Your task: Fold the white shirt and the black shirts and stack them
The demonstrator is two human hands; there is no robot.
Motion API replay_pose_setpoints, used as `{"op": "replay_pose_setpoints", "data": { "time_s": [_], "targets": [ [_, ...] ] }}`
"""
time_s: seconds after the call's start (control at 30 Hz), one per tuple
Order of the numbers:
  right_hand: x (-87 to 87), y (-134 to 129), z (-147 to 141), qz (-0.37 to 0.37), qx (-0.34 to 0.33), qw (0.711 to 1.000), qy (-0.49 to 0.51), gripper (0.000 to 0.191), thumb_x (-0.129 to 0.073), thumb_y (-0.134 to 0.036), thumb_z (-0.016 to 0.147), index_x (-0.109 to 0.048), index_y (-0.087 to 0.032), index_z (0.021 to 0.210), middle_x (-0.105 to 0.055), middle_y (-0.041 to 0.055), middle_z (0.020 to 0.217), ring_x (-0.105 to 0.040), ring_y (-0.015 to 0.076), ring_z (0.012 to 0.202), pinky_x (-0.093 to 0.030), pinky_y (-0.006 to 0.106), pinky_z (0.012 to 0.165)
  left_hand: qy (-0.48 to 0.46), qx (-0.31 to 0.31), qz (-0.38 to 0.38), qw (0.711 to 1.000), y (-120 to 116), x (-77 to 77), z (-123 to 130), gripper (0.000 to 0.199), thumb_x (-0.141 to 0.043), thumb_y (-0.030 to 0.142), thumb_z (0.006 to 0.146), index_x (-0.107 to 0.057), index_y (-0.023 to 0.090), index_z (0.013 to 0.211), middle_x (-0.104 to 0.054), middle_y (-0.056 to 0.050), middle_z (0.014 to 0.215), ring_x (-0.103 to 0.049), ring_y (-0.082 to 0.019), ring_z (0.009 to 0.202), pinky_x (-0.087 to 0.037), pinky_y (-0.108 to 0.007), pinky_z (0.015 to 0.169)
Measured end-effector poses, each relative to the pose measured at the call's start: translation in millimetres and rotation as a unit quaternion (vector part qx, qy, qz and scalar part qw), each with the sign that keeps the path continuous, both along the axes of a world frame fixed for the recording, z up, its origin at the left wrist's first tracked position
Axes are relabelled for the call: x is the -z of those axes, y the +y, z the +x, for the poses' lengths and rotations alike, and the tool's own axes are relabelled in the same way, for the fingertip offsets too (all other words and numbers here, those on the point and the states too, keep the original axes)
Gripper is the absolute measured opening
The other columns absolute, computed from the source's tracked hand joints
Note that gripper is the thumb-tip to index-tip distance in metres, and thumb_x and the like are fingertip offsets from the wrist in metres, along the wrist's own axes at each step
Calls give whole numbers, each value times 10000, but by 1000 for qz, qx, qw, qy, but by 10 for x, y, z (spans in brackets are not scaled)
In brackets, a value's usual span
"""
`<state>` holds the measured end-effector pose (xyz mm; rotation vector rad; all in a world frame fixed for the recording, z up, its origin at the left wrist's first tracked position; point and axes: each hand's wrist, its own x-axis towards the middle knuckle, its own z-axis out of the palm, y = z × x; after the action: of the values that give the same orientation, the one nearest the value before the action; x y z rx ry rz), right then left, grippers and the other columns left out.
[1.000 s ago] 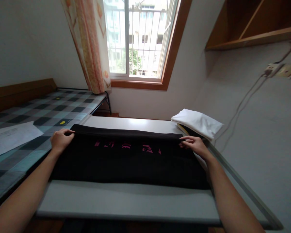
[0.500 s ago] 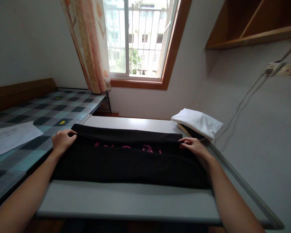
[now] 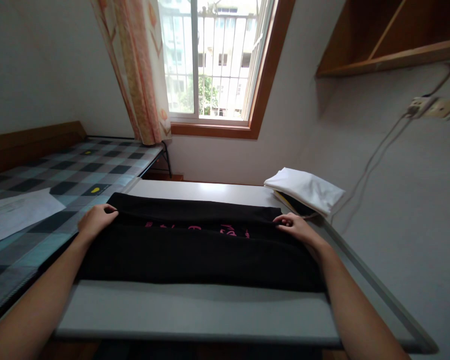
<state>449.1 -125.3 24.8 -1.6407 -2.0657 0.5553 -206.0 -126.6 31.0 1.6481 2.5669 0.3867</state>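
A black garment [image 3: 198, 257] with pink lettering lies on the white table, folded into a long strip running left to right. Its near and far sides are folded inward, and a narrow band of the print shows between them. My left hand [image 3: 96, 220] pinches the edge of the far fold at its left end, thumb against fingers. At the right end of that same fold, my right hand [image 3: 294, 226] is closed on the edge with fingertips curled. Whether the garment is a shirt or something else, I cannot tell.
Behind my right hand, a folded white cloth [image 3: 305, 187] rests on a dark item at the table's [image 3: 202, 310] back right corner. To the left stands a bed with a checked cover [image 3: 112, 162] and paper sheets [image 3: 20, 215]. A wall runs along the right.
Both hands have shifted slightly toward me with the far fold's edge. Slightly less of the pink lettering shows between the folds.
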Motion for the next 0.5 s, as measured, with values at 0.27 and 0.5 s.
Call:
{"op": "replay_pose_setpoints", "data": {
  "time_s": [0.27, 0.5],
  "targets": [
    [117, -31, -105, 50, 77, 984, -156, 222, -657, -336, 750, -671, -255, 957, -511, 96, 1174, -516, 289, 1134, -401, 468, 963, 22, -27, -13, 999, -11, -3, 41, 369, -535, 451, 783, -697, 250, 1045, -700, -97, 1029, -631, -309, 984, -477, -376, 759],
    [167, -26, -269, 68, 143, 966, -205, 269, -603, -405, 778, -624, -257, 1001, -513, 107, 1233, -503, 320, 1136, -387, 480, 919, 84, 4, 38, 996, -46, -11, 141, 327, -516, 381, 823, -717, 218, 1023, -567, -111, 1321, -542, -328, 1140, -451, -444, 882]
  ]
}}
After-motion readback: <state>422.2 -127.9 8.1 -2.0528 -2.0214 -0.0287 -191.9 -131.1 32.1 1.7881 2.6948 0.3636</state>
